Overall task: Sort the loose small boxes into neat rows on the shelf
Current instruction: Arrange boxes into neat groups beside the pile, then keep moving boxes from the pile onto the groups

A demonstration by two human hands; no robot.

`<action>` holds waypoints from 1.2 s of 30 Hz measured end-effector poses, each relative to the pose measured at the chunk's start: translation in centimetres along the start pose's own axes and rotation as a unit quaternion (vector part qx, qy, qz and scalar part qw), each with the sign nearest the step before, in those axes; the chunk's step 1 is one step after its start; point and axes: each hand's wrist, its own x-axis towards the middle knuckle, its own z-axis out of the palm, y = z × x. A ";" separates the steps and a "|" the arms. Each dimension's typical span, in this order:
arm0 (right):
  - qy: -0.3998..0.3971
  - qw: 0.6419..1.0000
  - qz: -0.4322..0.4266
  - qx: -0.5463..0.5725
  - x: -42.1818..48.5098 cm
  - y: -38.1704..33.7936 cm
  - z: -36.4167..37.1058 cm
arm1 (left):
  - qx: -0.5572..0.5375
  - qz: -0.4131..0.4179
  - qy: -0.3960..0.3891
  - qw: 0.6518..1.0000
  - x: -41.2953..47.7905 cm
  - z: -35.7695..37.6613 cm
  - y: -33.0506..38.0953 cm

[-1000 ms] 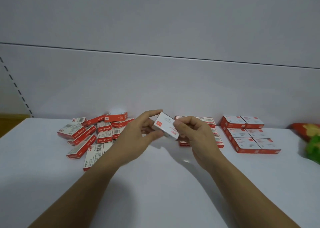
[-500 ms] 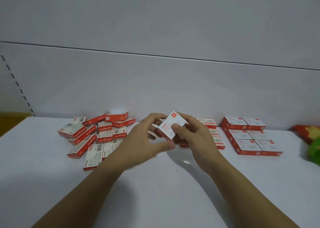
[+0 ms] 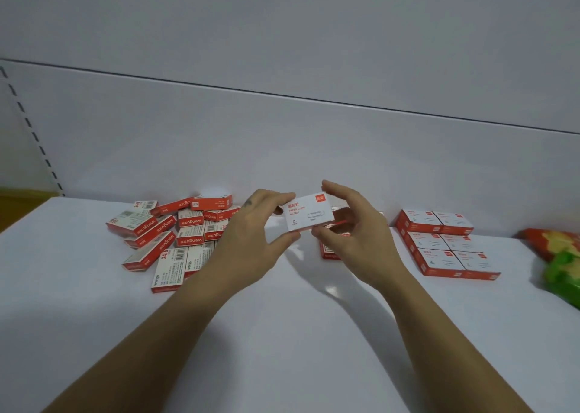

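I hold a small white paper-clip box (image 3: pixel 309 213) with red print above the white shelf (image 3: pixel 282 334), its white face turned toward me. My left hand (image 3: pixel 254 237) pinches its left end between thumb and fingers. My right hand (image 3: pixel 351 233) pinches its right side, thumb below and fingers over the top. A loose pile of red-and-white boxes (image 3: pixel 175 237) lies at the left. A neat block of boxes (image 3: pixel 445 246) in two rows sits at the right. More boxes (image 3: pixel 329 251) lie partly hidden behind my right hand.
The shelf's white back panel (image 3: pixel 282 149) rises just behind the boxes. A red and green snack bag (image 3: pixel 558 262) lies at the right edge. A slotted upright (image 3: pixel 34 136) runs along the left side.
Both hands have turned the box from a tilted pose to level, with its printed white face toward me. It has also risen slightly.
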 end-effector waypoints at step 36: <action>0.001 0.963 0.088 -0.254 -0.5 13.2 -17.7 | 0.213 -0.019 -0.155 0.964 3.6 16.0 8.7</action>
